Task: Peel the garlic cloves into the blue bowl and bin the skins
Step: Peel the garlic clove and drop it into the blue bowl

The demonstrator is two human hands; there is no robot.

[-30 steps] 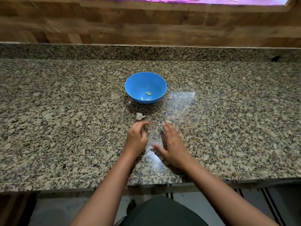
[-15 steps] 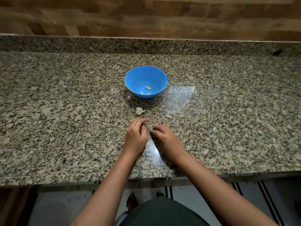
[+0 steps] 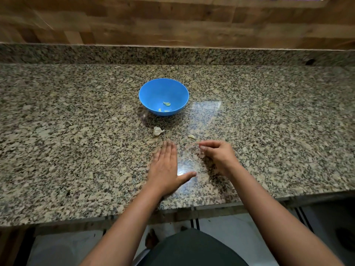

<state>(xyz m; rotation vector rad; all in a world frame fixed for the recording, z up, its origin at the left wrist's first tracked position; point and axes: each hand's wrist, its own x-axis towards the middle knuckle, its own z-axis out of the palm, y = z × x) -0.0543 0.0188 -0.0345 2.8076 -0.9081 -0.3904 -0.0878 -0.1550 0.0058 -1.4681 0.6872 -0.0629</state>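
Observation:
A blue bowl point(image 3: 151, 93) stands on the granite counter point(image 3: 76, 141) with a few peeled garlic cloves point(image 3: 166, 104) inside. In front of it lie an unpeeled clove point(image 3: 158, 130) and a small peeled-looking clove point(image 3: 191, 136). My left hand point(image 3: 165, 167) lies flat on the counter, fingers straight and together, thumb spread to the right. My right hand point(image 3: 217, 154) hovers to the right with curled fingers that pinch what looks like thin garlic skin at the fingertips point(image 3: 198, 145); the piece is blurred.
The counter's front edge point(image 3: 115, 217) runs just below my forearms, with tiled floor beneath. A granite upstand and wooden wall point(image 3: 172, 22) close off the back. No bin is in view.
My left hand has opened out flat on the counter. My right hand has shifted right, its fingertips pinched together. The camera tilted slightly.

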